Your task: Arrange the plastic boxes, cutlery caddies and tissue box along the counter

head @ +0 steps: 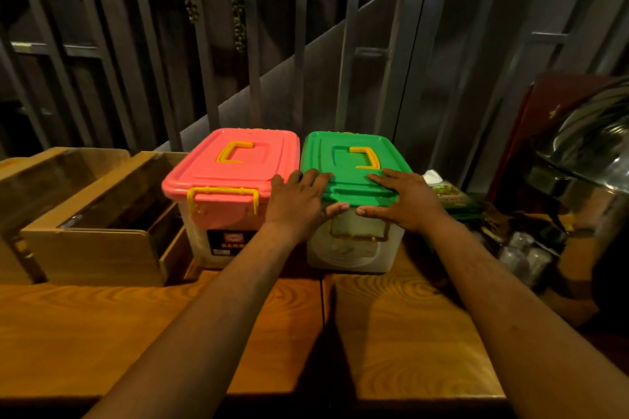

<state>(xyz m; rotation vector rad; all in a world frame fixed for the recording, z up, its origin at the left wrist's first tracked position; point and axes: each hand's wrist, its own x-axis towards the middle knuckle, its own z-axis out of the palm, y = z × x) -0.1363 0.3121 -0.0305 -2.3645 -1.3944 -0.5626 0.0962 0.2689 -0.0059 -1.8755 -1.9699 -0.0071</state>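
Counter (408,333): wooden, near edge at bottom; both arms reach across to its far side.
left hand (299,204): fingers straight, flat on green lid's near left corner, thumb along near rim; presses, wraps nothing.
right hand (406,202): spread flat on near right corner, thumb on near rim; nothing gripped.
green box (354,248): far side of counter, right of pink box (224,177); sides touching or nearly, cannot tell.
caddies (92,224): wooden, just left of pink box.
tissue pack (449,194): just right of green box, partly behind right hand.
step (judged): squaring green box in the row, settling or about to shift, unclear.
tip: slide, don't lift; press evenly with both palms; keep its near face level with pink box; mind tissue pack and metal pot (585,153) on the right.
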